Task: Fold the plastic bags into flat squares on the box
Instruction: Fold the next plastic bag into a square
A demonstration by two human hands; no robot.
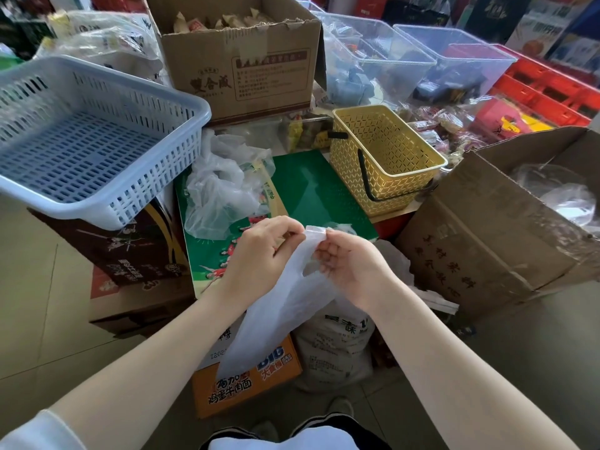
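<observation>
Bag (279, 306) is hanging between both hands, its long axis running from the handles at the top down toward the person, in front of the green box (311, 190). Left hand (259, 251) is pinching one handle; right hand (349, 264) is pinching the other, both equally near. Loose bags (220, 186) are lying crumpled on the box's left part; a yellow basket (386, 157) is standing at its right edge, crowding the folding surface.
</observation>
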